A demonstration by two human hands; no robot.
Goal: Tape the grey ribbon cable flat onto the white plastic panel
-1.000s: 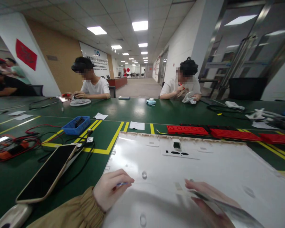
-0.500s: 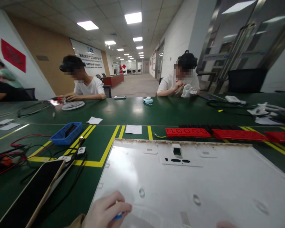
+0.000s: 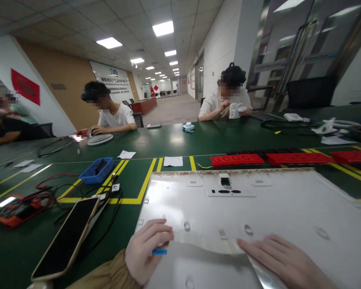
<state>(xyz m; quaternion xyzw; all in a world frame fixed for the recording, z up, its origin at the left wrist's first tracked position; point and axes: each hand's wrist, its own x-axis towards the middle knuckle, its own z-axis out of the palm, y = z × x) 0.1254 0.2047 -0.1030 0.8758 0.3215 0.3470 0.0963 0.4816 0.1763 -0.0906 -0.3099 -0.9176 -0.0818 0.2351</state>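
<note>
A white plastic panel (image 3: 204, 212) with small cutouts and round bosses lies in front of me. My left hand (image 3: 150, 251) is over its left part, fingers closed on one end of a translucent film strip (image 3: 203, 241). A blue piece (image 3: 159, 252) shows under those fingers. The strip runs across, a little above the panel, to my right hand (image 3: 276, 259). That hand has its fingers close together, index fingertip on the strip's other end; its thumb is hidden. Below the right fingertips the film bends down and looks shiny.
Left of the panel are a phone (image 3: 67, 237), black cables, an orange multimeter (image 3: 10, 210) and a blue tray (image 3: 98, 170). Red power strips (image 3: 237, 159) line the panel's far side. Two people sit across the green table (image 3: 156, 138), one holding a white part (image 3: 236, 110).
My right hand has come into view from the bottom edge and now touches the strip. My left hand has moved right and up. The view has shifted left, showing the multimeter.
</note>
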